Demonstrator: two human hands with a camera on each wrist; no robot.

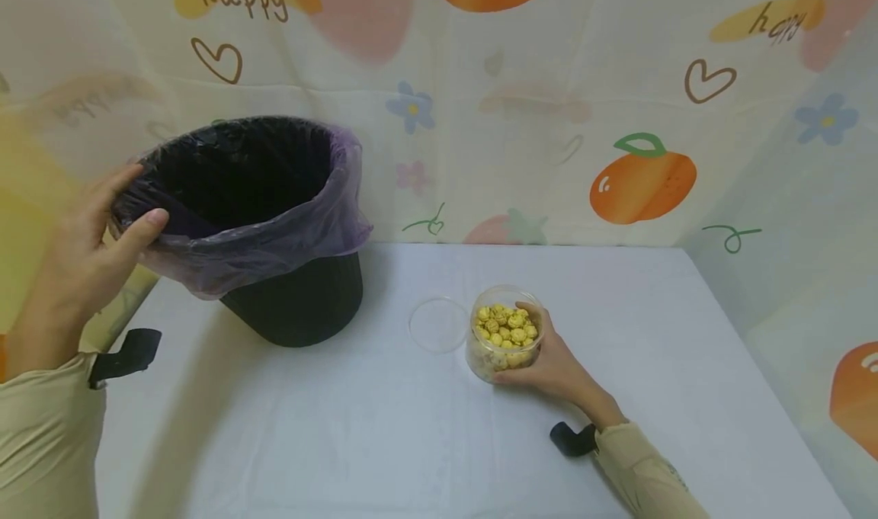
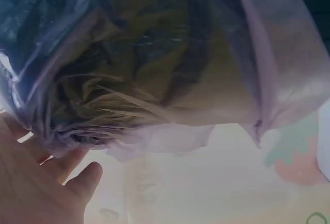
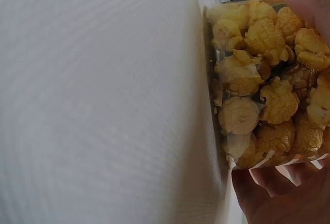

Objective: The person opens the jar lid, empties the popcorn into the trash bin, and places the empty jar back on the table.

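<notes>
At the left in the head view, my left hand holds the near left side of a black trash bin, thumb and fingers spread at its rim. A purple plastic bag lines the bin and folds over the rim. In the left wrist view, the fingers are partly hidden by the bag's gathered edge. My right hand grips a clear round jar of yellow popcorn from its right side, thumb toward me. The jar stands upright without a lid on it.
A clear round lid lies just left of the jar on the white-covered table. Behind the table hangs a printed cloth with oranges, hearts and flowers. The bin rises well above the tabletop at the far left.
</notes>
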